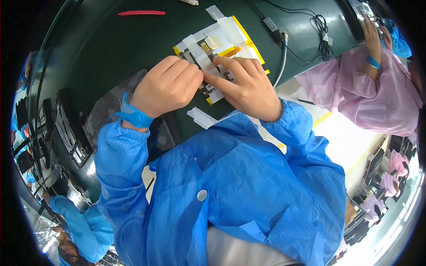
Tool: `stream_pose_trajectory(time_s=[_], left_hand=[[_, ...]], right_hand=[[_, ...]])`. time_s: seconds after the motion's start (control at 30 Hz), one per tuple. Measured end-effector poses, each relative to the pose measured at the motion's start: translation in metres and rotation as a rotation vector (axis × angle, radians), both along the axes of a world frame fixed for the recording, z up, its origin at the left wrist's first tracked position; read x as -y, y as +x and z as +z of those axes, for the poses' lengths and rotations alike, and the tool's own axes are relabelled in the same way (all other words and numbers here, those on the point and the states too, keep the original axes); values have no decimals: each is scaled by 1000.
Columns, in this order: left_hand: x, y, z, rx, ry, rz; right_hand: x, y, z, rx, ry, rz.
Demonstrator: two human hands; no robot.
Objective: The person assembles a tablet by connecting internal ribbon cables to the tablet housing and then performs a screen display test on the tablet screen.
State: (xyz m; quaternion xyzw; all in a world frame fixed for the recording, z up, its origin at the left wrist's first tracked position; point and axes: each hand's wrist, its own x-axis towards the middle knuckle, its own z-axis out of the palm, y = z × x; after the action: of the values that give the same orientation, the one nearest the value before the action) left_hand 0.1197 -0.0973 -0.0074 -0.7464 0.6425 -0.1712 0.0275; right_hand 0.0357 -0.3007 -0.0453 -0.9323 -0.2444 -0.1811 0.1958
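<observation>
A flat electronic assembly (228, 33) lies on the dark green bench in front of me. It has white panels with yellow edges, a dark circuit board and strips of whitish tape across it. Over its near left part, my left hand (171, 84) is closed, fingers curled and tips pinched. My right hand (246, 86) bends over the board from the right, its thumb meeting the left fingertips and its index finger touching the board. Whatever the fingertips pinch is hidden or too small to name. A blue wrist strap (135, 115) is on my left wrist.
A red pen-like tool (142, 13) lies at the far left. Black cables (321, 33) and a grey cable (282, 62) run at the right. A white strip (202, 117) hangs by the near edge. Dark panels (111, 106) lie left. A person in pink (364, 93) works at right.
</observation>
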Motion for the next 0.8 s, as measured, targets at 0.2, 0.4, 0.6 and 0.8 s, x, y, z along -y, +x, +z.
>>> stream_pose_trajectory(time_s=[0.2,0.4,0.6,0.8], left_hand=[[0,4,-3,31,-50,-66],[-3,2,-1,-327,-358,262],[-4,-9,7,-531,-207,670],[-22,-16,22,-604,-212,745]], right_hand=[[-1,-1,1,15,-24,9],[1,-1,-2,44,-44,21],[1,1,0,44,-1,20],[-5,1,12,-95,40,25]])
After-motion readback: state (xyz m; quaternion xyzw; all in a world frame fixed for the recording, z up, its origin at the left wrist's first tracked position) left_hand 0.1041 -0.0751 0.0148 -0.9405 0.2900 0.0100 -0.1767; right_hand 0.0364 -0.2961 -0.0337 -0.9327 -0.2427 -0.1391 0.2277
